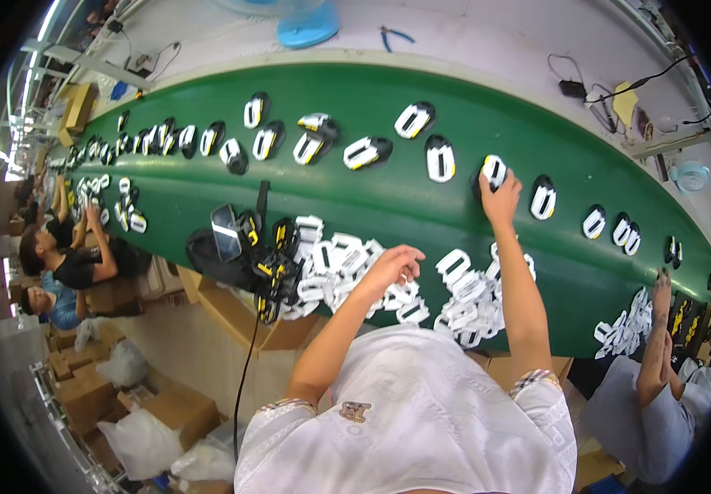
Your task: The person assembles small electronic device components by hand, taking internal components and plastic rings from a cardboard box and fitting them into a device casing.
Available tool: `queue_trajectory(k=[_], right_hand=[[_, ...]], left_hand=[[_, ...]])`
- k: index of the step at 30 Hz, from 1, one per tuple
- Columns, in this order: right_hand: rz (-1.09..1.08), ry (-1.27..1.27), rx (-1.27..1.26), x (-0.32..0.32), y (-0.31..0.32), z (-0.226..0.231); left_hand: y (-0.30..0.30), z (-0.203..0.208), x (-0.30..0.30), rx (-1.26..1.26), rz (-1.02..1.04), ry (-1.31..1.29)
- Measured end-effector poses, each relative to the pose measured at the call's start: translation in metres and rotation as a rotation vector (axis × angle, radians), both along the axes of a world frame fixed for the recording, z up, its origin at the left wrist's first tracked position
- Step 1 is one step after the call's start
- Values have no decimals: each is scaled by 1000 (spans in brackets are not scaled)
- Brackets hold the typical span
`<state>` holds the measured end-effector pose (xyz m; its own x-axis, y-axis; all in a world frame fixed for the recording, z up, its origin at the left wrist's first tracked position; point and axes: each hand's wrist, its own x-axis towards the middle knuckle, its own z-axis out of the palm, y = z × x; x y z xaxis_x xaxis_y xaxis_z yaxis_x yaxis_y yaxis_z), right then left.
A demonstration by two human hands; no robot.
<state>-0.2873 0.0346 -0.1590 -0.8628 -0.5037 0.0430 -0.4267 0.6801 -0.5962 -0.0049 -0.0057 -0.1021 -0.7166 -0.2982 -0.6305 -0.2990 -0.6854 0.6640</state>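
My right hand (499, 199) reaches across the green belt (331, 193), its fingers closed around an oval black housing with a white frame (494, 169) on top. My left hand (395, 268) hovers over a heap of loose white plastic frames (341, 262), fingers half bent and apart, with nothing seen in them. A second heap of white frames (469, 298) lies between my forearms. More black housings with white frames, such as one black-and-white housing (439, 159) left of my right hand and another black-and-white housing (543, 198) right of it, stand spaced along the belt.
Left of the heap are black-and-yellow parts (277, 267), a black bag (211, 257) and a phone (225, 233). Blue-handled pliers (395, 37) lie on the far ledge. Co-workers sit at both sides; one co-worker's hand (662, 288) is over the belt at right.
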Motion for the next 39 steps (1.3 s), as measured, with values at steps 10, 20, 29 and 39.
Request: queue_trajectory(k=[10,20,29,39], right_hand=[[623,32,178,94,95,26],[430,-543,-115,108,90,55],[367,-1026,-525,155,118,133],[432,-676,-390,168,128,136]], left_hand=[[13,11,76,-210,121,-213],[43,36,31,-1425,27,-7],[59,55,9,-1137,-60,128],[73,57,1,-546,-84,294]])
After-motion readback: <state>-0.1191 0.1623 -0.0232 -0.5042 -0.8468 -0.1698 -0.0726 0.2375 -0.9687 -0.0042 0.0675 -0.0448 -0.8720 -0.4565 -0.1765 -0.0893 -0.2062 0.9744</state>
